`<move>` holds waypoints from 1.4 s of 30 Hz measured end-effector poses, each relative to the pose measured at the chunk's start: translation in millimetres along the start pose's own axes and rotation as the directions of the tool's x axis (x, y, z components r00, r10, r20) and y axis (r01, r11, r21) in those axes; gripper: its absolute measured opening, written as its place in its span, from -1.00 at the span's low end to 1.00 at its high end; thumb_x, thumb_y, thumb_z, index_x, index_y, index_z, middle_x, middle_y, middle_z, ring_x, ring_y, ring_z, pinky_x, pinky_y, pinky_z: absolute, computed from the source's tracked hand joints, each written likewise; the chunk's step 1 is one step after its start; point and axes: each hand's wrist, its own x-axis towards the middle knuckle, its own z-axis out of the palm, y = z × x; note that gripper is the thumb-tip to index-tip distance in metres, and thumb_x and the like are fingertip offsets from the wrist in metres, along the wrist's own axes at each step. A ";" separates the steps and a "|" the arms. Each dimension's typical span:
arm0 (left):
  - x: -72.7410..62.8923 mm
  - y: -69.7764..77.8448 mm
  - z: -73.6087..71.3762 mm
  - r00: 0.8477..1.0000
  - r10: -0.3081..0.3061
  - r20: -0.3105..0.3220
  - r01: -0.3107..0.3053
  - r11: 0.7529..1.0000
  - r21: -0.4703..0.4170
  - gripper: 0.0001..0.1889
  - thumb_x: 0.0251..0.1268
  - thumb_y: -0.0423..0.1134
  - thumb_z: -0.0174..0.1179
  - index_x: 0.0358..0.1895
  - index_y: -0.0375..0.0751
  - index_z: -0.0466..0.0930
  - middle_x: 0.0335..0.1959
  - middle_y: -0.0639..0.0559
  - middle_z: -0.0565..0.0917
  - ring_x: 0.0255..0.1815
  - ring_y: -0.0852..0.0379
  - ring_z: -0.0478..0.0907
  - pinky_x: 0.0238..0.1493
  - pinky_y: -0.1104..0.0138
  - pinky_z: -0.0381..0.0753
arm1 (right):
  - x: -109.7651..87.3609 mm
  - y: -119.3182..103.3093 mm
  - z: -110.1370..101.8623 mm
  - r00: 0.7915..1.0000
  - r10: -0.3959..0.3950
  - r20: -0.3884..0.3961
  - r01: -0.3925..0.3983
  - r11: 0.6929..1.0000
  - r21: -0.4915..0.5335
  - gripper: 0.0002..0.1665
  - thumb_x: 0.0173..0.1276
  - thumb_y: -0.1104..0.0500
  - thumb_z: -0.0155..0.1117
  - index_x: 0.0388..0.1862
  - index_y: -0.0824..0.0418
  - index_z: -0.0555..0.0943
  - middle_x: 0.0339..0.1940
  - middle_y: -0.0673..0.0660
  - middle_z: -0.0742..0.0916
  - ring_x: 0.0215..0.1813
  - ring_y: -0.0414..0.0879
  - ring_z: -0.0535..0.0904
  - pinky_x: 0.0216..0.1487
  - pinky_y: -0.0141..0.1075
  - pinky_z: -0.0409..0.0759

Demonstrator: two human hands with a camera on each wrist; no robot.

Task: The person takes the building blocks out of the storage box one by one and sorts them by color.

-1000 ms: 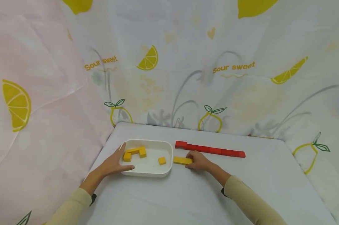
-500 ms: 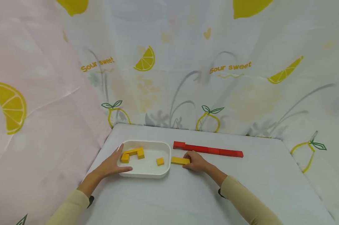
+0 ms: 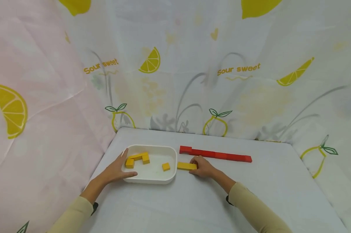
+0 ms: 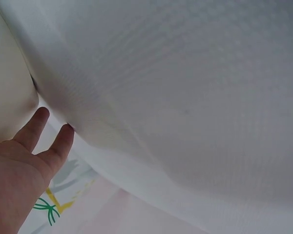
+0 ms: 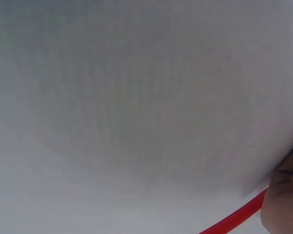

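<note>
At the left end of a white tray (image 3: pixel 152 182), my left hand (image 3: pixel 116 170) rests with thumb and fingers spread along the rim. The left wrist view shows the fingers of this hand (image 4: pixel 19 170) extended beside the tray's pale wall (image 4: pixel 10 73). Inside the tray, yellow blocks form a small group: a long bar (image 3: pixel 137 157) and two cubes (image 3: pixel 130 163). Another yellow cube (image 3: pixel 165 166) lies apart, toward the right. My right hand (image 3: pixel 203 166) grips the right end of a yellow bar (image 3: pixel 185 166) on the table, its left end close against the tray's right side.
Behind the right hand, red blocks (image 3: pixel 216 154) lie end to end in a long row on the white table cover (image 3: pixel 193 204). Cloth curtains printed with lemons (image 3: pixel 175 90) enclose the table at the back and sides.
The head view has shifted slightly, so everything sits a little further left. Both hands, the tray and the blocks keep the same places relative to each other.
</note>
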 end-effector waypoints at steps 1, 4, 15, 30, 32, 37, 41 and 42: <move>0.1 0.1 -0.2 1.000 -0.001 0.001 0.001 1.000 0.001 0.34 -0.01 0.32 0.38 0.60 -0.26 -0.35 0.59 -0.41 -0.11 0.55 -0.42 -0.01 0.42 -0.35 0.09 | 0.4 0.0 0.2 1.000 0.005 0.002 -0.005 1.000 0.001 -0.59 0.16 0.13 0.51 -0.05 0.13 0.58 -0.23 0.01 0.59 -0.16 -0.13 0.45 -0.09 -0.29 0.61; 0.5 0.0 -0.3 1.000 -0.001 0.006 0.001 1.000 -0.004 0.34 -0.01 0.31 0.38 0.60 -0.25 -0.35 0.60 -0.40 -0.13 0.55 -0.42 -0.02 0.42 -0.35 0.08 | 1.0 0.6 0.5 1.000 0.006 0.005 -0.006 1.000 -0.008 -0.60 0.16 0.12 0.51 -0.06 0.13 0.58 -0.23 0.00 0.58 -0.16 -0.14 0.44 -0.11 -0.30 0.60; -2.3 -3.4 0.1 1.000 0.007 -0.011 -0.007 1.000 -0.003 0.33 -0.02 0.30 0.39 0.59 -0.28 -0.33 0.59 -0.41 -0.10 0.55 -0.41 0.00 0.43 -0.34 0.09 | 1.1 -0.3 3.4 1.000 -0.001 0.006 0.001 1.000 0.007 -0.53 0.14 0.08 0.52 0.00 0.10 0.56 -0.17 0.00 0.60 -0.12 -0.14 0.46 -0.06 -0.29 0.63; -0.7 -1.7 3.0 1.000 -0.013 0.011 0.014 1.000 -0.017 0.33 -0.01 0.33 0.37 0.60 -0.23 -0.35 0.62 -0.32 -0.14 0.59 -0.35 -0.06 0.46 -0.30 0.05 | -10.8 -4.3 -11.0 0.995 -0.053 -0.088 0.042 0.992 -0.122 -0.13 0.05 -0.09 0.58 0.29 0.08 0.41 -0.02 0.04 0.64 -0.21 -0.18 0.52 -0.21 -0.39 0.65; -1.1 -2.3 1.6 1.000 -0.011 0.013 0.011 1.000 -0.008 0.33 0.00 0.33 0.37 0.60 -0.23 -0.35 0.62 -0.33 -0.14 0.58 -0.35 -0.06 0.46 -0.30 0.05 | -15.5 -11.1 -14.9 0.983 -0.116 -0.141 0.089 0.979 -0.184 -0.08 0.08 -0.15 0.54 0.37 0.08 0.36 0.10 0.06 0.61 -0.24 -0.19 0.54 -0.30 -0.43 0.64; 0.6 -3.1 -3.1 1.000 -0.007 -0.020 0.007 1.000 -0.001 0.33 -0.02 0.31 0.39 0.60 -0.23 -0.33 0.61 -0.35 -0.11 0.57 -0.37 -0.02 0.45 -0.32 0.06 | -15.6 -33.9 -19.5 0.921 -0.309 -0.239 0.240 0.930 -0.279 -0.02 0.20 -0.21 0.42 0.51 -0.02 0.21 0.44 0.08 0.39 -0.19 -0.09 0.65 -0.29 -0.40 0.68; 1.6 -2.0 -0.5 1.000 -0.016 -0.001 0.016 0.999 -0.034 0.33 -0.02 0.31 0.39 0.60 -0.21 -0.34 0.62 -0.33 -0.13 0.58 -0.35 -0.05 0.46 -0.31 0.03 | -15.9 -44.8 -11.2 0.881 -0.423 -0.213 0.337 0.876 -0.346 0.00 0.25 -0.23 0.35 0.58 -0.08 0.14 0.61 0.06 0.15 0.29 0.02 0.53 0.16 -0.09 0.66; 1.1 -2.0 0.8 1.000 -0.019 0.006 0.020 0.999 -0.039 0.33 -0.01 0.31 0.38 0.60 -0.21 -0.35 0.62 -0.32 -0.13 0.59 -0.35 -0.06 0.47 -0.31 0.03 | -16.9 -46.7 -7.7 0.877 -0.439 -0.193 0.354 0.864 -0.358 0.01 0.27 -0.23 0.33 0.59 -0.09 0.11 0.64 0.06 0.09 0.39 0.05 0.43 0.24 0.00 0.60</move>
